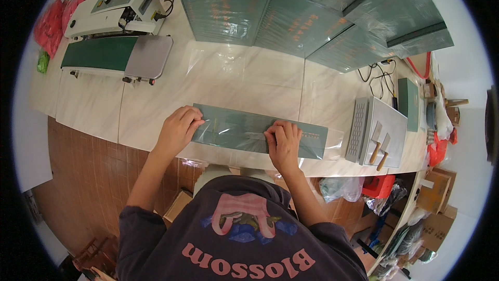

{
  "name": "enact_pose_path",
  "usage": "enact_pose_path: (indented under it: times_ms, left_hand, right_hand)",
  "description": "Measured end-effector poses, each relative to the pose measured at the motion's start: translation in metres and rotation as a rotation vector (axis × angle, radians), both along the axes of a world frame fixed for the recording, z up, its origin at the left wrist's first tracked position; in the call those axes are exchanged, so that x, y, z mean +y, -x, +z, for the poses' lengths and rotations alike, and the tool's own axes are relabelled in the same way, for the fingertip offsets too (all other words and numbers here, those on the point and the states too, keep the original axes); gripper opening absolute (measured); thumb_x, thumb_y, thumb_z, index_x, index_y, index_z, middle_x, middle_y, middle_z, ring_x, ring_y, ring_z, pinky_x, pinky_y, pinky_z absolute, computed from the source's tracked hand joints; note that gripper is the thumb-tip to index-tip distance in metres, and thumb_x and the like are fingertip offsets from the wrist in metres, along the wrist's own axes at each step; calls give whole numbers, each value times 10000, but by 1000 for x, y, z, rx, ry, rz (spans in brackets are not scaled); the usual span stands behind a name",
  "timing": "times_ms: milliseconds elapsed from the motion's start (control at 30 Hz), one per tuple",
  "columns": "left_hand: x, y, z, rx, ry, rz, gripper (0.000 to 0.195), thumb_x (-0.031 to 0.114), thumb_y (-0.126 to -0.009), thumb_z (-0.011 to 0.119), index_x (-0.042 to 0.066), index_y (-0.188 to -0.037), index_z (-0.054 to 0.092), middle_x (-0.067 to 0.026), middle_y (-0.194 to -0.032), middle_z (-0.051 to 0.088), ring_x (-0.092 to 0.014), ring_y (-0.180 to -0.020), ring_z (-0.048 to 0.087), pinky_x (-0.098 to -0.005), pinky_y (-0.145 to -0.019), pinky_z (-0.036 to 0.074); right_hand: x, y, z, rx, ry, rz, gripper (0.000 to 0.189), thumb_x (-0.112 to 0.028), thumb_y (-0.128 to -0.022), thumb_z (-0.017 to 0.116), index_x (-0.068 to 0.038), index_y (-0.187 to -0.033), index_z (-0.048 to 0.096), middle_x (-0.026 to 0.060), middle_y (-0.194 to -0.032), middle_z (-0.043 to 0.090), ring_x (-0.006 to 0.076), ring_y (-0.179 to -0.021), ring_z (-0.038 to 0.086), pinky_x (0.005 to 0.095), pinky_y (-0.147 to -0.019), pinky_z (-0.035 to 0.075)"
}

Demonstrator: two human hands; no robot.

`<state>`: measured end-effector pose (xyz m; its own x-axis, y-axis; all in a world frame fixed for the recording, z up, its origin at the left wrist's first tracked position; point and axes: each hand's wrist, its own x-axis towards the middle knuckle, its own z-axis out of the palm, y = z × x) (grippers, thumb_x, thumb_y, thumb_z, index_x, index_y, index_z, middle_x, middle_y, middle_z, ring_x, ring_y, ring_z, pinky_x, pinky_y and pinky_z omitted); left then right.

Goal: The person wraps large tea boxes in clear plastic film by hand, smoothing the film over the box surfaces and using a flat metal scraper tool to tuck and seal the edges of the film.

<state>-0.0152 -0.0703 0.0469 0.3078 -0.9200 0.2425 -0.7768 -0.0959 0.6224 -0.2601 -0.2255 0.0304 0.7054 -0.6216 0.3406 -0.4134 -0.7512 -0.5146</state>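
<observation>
A long, flat grey-green box (pixel 239 129) lies near the front edge of the table, inside a clear plastic sleeve (pixel 334 144). The loose end of the sleeve sticks out past the box's right end. With thumb and fingers pinched together, my left hand (pixel 180 127) grips the sleeve at the box's left end. My right hand (pixel 284 144) is curled over the box right of its middle, its fingertips pinching the film on the upper face. Small printing shows on the box beside that hand. The exact hold under the right fingers is hidden.
A belt-type sealing machine (pixel 113 35) stands at the back left. Stacked film-wrapped green boxes (pixel 228 16) line the back. To the right, two wooden-handled scrapers (pixel 380 146) lie on a grey metal case (pixel 390 125), near black cables (pixel 380 78) and another green box (pixel 407 103).
</observation>
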Motion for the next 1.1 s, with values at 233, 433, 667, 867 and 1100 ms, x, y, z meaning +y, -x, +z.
enact_pose_path:
  times_ms: [233,433,667,867,1100]
  left_hand:
    - [1,0,11,54,-24,-74,101,91,-798,693,33,-815,612,-57,-936,644,-254,-873,604,-348,-732,500]
    - [7,3,3,-31,-64,-35,110,96,-790,704,22,-822,629,-79,-978,683,-269,-888,627,-348,-749,511]
    - [5,4,7,-30,-76,-9,106,94,-786,700,17,-808,630,-78,-938,692,-270,-858,637,-350,-726,517]
    - [4,4,5,-12,-55,-8,100,91,-797,694,19,-797,624,-75,-928,688,-259,-856,639,-345,-732,518]
    - [3,5,2,-10,-39,22,127,90,-788,713,24,-787,604,-68,-927,677,-251,-857,639,-337,-726,518]
  right_hand:
    - [0,0,-2,-1,7,-16,128,-90,-789,691,-74,-856,583,81,-964,573,296,-865,504,403,-752,341]
    - [-18,35,17,51,-18,128,244,-124,-730,763,-81,-910,603,82,-977,581,303,-912,518,422,-811,365]
    - [-59,100,36,141,28,132,186,-36,-754,701,-59,-891,578,69,-1009,598,294,-945,526,419,-862,368]
    - [-52,95,17,81,-71,19,116,-34,-797,655,-53,-860,559,85,-1024,589,302,-933,515,406,-858,369]
    - [-49,91,13,123,5,-26,140,-47,-783,675,-63,-877,572,88,-1012,572,303,-941,508,413,-849,367]
